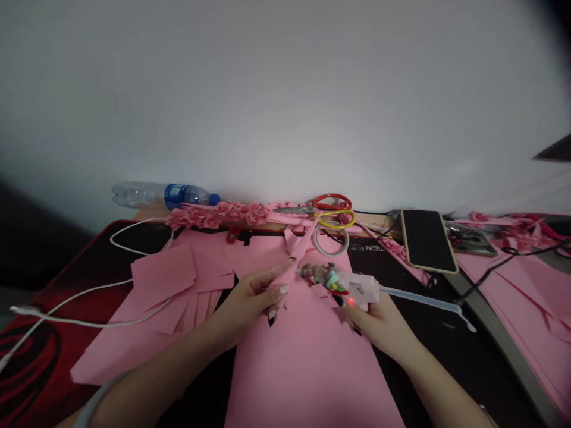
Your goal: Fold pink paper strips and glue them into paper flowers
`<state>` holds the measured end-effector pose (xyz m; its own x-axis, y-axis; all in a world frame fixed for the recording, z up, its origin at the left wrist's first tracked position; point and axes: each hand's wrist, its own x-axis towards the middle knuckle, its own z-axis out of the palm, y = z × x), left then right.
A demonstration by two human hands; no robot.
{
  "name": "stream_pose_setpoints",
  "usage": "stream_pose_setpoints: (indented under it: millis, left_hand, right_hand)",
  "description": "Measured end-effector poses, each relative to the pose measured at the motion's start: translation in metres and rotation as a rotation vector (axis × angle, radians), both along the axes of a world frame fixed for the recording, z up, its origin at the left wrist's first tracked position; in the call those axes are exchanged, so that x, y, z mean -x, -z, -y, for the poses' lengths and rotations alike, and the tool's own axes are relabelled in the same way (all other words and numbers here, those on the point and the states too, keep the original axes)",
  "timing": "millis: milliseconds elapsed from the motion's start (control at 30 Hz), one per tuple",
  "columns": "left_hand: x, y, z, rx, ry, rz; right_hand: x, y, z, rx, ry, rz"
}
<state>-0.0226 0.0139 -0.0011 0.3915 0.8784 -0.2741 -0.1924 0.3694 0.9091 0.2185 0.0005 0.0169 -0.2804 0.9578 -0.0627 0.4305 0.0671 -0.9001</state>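
Observation:
My left hand (263,295) pinches a long, narrow piece of folded pink paper (300,257) that slants up toward the back of the desk. In my right hand (372,321) is a hot glue gun (359,288), its front crusted with colourful decorations and a small red light glowing on it. A clear glue stick (419,297) juts from its rear. The gun's nozzle points left, close to the folded paper; whether they touch I cannot tell. A small pink paper piece (322,291) shows by my right fingertips. Beneath both hands lies a large pink paper sheet (307,374).
Pink paper stacks (165,279) lie left, crossed by a white cable (102,325). Along the back are a plastic bottle (178,195), paper flowers (223,214), scissors (332,211) and a tape roll (331,239). A phone (428,241) and more pink sheets (521,297) are right.

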Motion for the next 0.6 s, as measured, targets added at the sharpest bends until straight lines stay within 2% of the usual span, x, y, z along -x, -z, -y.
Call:
stream_pose_setpoints:
  millis: [300,600]
  left_hand:
    - [0.000,-0.001,-0.001,0.018,-0.008,-0.010]
    - [0.000,-0.001,-0.001,0.030,-0.015,0.026]
  right_hand:
    - [0.002,-0.005,0.000,-0.079,-0.092,0.023]
    - [0.005,-0.010,-0.001,-0.054,-0.104,0.026]
